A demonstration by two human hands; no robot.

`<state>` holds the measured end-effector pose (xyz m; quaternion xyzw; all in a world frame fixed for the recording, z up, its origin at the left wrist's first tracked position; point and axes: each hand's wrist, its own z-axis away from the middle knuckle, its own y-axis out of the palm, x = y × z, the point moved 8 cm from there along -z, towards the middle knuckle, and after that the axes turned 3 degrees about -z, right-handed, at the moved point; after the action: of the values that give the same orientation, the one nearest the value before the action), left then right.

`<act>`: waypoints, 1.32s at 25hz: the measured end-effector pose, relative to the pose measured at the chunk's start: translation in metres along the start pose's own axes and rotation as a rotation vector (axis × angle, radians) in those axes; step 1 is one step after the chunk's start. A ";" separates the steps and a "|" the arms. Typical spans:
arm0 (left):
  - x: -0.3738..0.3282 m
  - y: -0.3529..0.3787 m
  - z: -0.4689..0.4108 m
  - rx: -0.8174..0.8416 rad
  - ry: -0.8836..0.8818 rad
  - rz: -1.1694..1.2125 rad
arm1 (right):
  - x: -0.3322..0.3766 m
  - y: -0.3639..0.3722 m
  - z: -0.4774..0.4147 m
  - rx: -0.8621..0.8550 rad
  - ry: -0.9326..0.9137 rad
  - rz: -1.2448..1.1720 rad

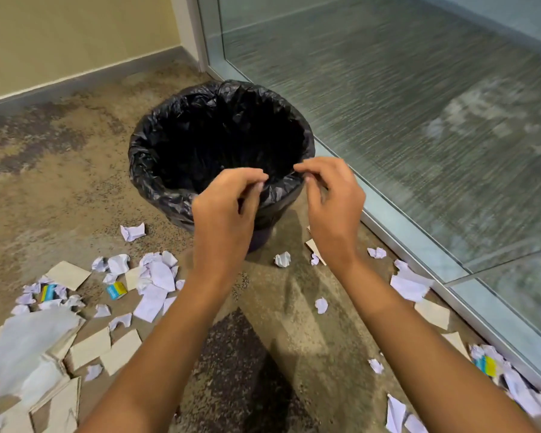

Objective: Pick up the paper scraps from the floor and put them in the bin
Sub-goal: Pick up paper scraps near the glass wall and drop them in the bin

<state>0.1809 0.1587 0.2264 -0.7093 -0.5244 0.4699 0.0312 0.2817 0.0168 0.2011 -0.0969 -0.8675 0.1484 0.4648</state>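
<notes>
Paper scraps lay strewn on the carpet left of the bin, above whose near rim the left hand and right hand hung, fingertips bunched, though whether they pinched its black liner could not be told.

One bin. Two hands: left hand, right hand. Three blue-yellow bits. White paper scraps: well over twenty, too many to count. Brown card pieces: about ten.
</notes>
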 end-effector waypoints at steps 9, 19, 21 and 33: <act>0.043 0.143 0.161 0.518 0.028 0.034 | -0.182 -0.079 0.188 0.144 0.424 0.437; 0.117 0.231 0.199 1.084 -0.344 -0.386 | -0.278 -0.127 0.268 0.426 0.768 0.797; 0.114 0.247 0.199 1.148 -0.295 -0.357 | -0.271 -0.119 0.273 0.501 0.738 0.818; 0.084 0.256 0.214 0.958 -0.021 -0.348 | -0.218 -0.112 0.306 0.431 0.564 0.665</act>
<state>0.2149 0.0124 -0.0835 -0.5126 -0.3608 0.6525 0.4258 0.1426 -0.2058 -0.0894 -0.3068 -0.5792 0.4329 0.6188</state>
